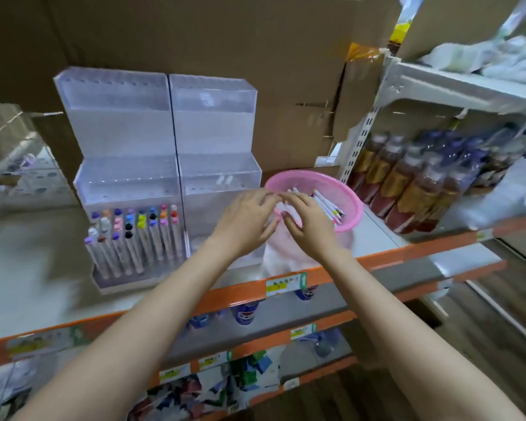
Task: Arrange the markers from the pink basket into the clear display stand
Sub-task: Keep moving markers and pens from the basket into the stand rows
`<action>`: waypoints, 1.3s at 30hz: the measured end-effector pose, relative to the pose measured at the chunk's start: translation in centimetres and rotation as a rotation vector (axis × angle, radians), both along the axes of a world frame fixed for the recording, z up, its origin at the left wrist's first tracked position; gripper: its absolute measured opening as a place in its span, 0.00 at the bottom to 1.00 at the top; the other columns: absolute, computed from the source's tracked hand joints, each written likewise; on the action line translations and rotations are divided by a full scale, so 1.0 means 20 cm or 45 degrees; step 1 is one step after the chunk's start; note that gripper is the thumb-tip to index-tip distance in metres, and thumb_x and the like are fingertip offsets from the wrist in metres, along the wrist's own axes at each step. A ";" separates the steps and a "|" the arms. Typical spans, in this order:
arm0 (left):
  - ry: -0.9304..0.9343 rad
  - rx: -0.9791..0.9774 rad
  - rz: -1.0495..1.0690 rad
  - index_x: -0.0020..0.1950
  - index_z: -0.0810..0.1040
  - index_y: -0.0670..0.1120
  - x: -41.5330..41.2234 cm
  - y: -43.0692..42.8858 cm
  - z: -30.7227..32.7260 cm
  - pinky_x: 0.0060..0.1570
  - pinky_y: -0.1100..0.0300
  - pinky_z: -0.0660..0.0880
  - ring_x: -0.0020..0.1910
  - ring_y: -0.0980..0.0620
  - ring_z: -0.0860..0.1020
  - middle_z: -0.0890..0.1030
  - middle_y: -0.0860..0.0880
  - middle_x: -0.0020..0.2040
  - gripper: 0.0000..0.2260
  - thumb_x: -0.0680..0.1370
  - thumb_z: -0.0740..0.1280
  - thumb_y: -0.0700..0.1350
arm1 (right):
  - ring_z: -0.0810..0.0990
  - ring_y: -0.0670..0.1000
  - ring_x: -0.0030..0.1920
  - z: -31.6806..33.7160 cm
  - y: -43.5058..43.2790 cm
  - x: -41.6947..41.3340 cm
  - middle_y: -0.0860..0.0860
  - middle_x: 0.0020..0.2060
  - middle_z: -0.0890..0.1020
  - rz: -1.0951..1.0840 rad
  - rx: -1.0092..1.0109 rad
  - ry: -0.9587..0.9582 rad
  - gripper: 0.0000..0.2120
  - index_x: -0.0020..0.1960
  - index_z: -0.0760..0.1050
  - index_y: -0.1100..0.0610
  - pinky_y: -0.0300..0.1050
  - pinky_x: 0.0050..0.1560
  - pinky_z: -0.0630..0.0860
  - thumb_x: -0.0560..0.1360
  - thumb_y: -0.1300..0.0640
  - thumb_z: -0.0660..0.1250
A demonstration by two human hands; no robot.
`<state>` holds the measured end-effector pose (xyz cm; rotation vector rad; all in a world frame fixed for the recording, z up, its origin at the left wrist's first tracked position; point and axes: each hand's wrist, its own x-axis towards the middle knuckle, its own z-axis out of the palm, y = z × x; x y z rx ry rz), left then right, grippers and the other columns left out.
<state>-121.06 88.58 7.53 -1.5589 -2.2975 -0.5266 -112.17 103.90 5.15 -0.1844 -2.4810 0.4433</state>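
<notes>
Markers (327,205) with white barrels and coloured caps lie in a loose heap inside the round pink plastic basket (351,208), most of them pointing to about 4 o'clock. The basket stands on the grey metal shelf (28,253) with orange front edge, and it looks tilted toward the person.

At the basket's 9 o'clock rim the two hands meet, fingertips close together. The right hand (305,221) has its fingers curled round a few of the markers. The left hand (246,218) lies with bent fingers against the same bunch; the picture is blurred there, so I cannot tell if it really grips.

At 9 o'clock from the basket, just beside it, stands the clear acrylic display stand (119,132) with stepped tiers, made of two units side by side. In the left unit the lowest tier holds upright markers (134,238) in rows, with caps in purple, blue, black, yellow, orange, pink and red. The upper tiers show only rows of holes. The right unit (216,132) is partly hidden behind the left hand.

At 3 o'clock from the basket, on the neighbour shelf, dark bottles (407,189) with gold labels stand in rows. At 12 o'clock brown cardboard (225,34) covers the back. At 6 o'clock a yellow-green price label (286,284) sits on the orange edge, and blue cans (245,312) show under it.
</notes>
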 end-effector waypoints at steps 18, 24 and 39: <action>-0.395 -0.651 0.353 0.53 0.78 0.41 -0.17 0.86 -0.19 0.43 0.54 0.72 0.50 0.42 0.78 0.80 0.41 0.53 0.10 0.76 0.61 0.40 | 0.71 0.57 0.67 -0.09 0.70 -0.19 0.58 0.68 0.71 -0.220 -0.100 -0.876 0.18 0.68 0.70 0.55 0.48 0.54 0.70 0.78 0.56 0.60; -0.584 -0.500 0.461 0.51 0.78 0.43 -0.23 0.94 -0.20 0.38 0.57 0.67 0.43 0.46 0.76 0.80 0.44 0.46 0.13 0.75 0.67 0.52 | 0.76 0.58 0.52 -0.11 0.75 -0.29 0.55 0.52 0.77 -0.291 -0.129 -0.813 0.07 0.52 0.74 0.54 0.50 0.46 0.72 0.74 0.56 0.64; -0.851 -0.307 0.416 0.39 0.71 0.47 -0.21 0.93 -0.19 0.26 0.63 0.64 0.32 0.54 0.72 0.73 0.51 0.33 0.07 0.75 0.67 0.43 | 0.74 0.53 0.35 -0.15 0.80 -0.31 0.49 0.26 0.72 -0.288 -0.285 -0.950 0.16 0.33 0.71 0.55 0.44 0.34 0.64 0.73 0.45 0.66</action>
